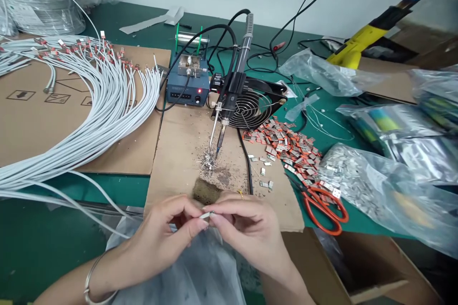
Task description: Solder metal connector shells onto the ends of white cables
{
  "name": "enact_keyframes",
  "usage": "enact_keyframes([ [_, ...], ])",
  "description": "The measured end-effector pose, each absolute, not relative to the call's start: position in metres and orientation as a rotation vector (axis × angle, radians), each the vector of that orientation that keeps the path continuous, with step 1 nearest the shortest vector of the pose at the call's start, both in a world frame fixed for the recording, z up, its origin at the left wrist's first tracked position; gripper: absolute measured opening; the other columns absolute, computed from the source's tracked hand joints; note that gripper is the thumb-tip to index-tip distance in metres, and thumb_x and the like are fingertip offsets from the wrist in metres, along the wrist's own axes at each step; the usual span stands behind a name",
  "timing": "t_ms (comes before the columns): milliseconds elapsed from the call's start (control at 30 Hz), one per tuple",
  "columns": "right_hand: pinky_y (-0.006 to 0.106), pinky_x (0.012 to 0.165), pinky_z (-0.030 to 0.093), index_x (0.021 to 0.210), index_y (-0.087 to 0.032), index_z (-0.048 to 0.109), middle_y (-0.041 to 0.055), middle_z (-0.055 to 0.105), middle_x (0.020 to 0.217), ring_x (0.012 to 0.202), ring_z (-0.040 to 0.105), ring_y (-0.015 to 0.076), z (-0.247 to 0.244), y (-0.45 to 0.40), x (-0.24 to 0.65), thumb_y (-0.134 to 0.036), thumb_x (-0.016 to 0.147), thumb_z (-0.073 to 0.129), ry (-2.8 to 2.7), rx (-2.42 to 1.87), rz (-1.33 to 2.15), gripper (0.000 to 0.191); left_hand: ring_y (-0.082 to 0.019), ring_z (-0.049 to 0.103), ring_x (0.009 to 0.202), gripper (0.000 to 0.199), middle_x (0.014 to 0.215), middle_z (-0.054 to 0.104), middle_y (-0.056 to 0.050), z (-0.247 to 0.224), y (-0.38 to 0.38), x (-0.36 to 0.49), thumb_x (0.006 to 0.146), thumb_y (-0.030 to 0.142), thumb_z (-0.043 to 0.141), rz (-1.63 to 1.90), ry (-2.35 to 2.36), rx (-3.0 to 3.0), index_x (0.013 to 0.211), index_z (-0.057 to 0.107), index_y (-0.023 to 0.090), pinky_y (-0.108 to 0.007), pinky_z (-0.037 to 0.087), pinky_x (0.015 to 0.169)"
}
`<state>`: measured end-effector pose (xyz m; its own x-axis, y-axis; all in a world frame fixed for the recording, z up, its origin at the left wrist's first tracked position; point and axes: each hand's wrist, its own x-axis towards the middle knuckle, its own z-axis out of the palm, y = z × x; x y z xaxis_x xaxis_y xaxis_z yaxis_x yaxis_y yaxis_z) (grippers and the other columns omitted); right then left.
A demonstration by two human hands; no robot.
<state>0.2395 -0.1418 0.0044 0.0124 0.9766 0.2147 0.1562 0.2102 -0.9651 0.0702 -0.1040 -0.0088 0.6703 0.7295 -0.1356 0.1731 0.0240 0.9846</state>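
My left hand (166, 236) and my right hand (250, 226) meet at the front of the cardboard mat. Between their thumbs and forefingers they pinch a small pale connector piece (205, 216), partly covered by the fingertips. Just beyond the hands lies a brown sponge (206, 191). Above it, a soldering iron (236, 86) hangs in a stand with its tip pointing down beside a thin metal tube (214, 128). Bits of solder (207, 159) are scattered below the tip. A few loose connectors (264, 171) lie to the right on the mat.
White cables (118, 105) fan across cardboard at left. Behind the mat stand a blue soldering station (188, 88), a solder spool (193, 39) and a round fan (250, 108). At right are piled orange-and-silver USB connectors (289, 145), orange-handled scissors (341, 214) and a bag of metal parts (352, 178).
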Motion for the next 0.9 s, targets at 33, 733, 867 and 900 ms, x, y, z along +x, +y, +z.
enact_keyframes([
  [33, 0.024, 0.043, 0.038, 0.080, -0.018, 0.075, 0.0039, 0.064, 0.056, 0.047, 0.051, 0.0121, 0.005, -0.142, 0.240, -0.008, 0.073, 0.060, -1.408, -1.159, 0.938, 0.020, -0.008, 0.050, 0.055, 0.021, 0.067, 0.055, 0.000, -0.008, -0.103, 0.070, 0.088, 0.029, 0.050, 0.515, 0.775, 1.550, 0.077, 0.060, 0.015, -0.020, 0.039, 0.053],
  [733, 0.022, 0.042, 0.037, 0.084, -0.023, 0.076, 0.0017, 0.062, 0.050, 0.042, 0.048, 0.0099, -0.009, -0.143, 0.235, -0.015, 0.073, 0.065, -1.113, -0.939, 1.308, 0.017, -0.010, 0.050, 0.061, 0.021, 0.070, 0.058, -0.001, -0.010, -0.101, 0.067, 0.083, 0.002, 0.050, 0.872, 0.575, 2.143, 0.092, 0.059, 0.019, -0.020, 0.037, 0.055],
  [867, 0.017, 0.035, 0.030, 0.073, -0.026, 0.076, -0.0042, 0.051, 0.038, 0.030, 0.034, 0.0042, -0.023, -0.146, 0.223, -0.039, 0.072, 0.070, -0.697, -0.712, 1.653, 0.015, -0.011, 0.052, 0.059, 0.024, 0.068, 0.059, -0.002, -0.007, -0.100, 0.064, 0.083, 0.000, 0.046, 0.869, 0.528, 2.167, 0.090, 0.060, 0.019, -0.021, 0.038, 0.054],
  [900, 0.016, 0.034, 0.030, 0.075, -0.026, 0.076, -0.0038, 0.053, 0.040, 0.031, 0.036, 0.0042, -0.023, -0.147, 0.223, -0.038, 0.073, 0.070, -0.703, -0.726, 1.636, 0.014, -0.010, 0.052, 0.056, 0.021, 0.066, 0.058, -0.001, -0.006, -0.100, 0.065, 0.084, 0.003, 0.047, 0.800, 0.550, 2.074, 0.086, 0.060, 0.019, -0.020, 0.038, 0.053],
])
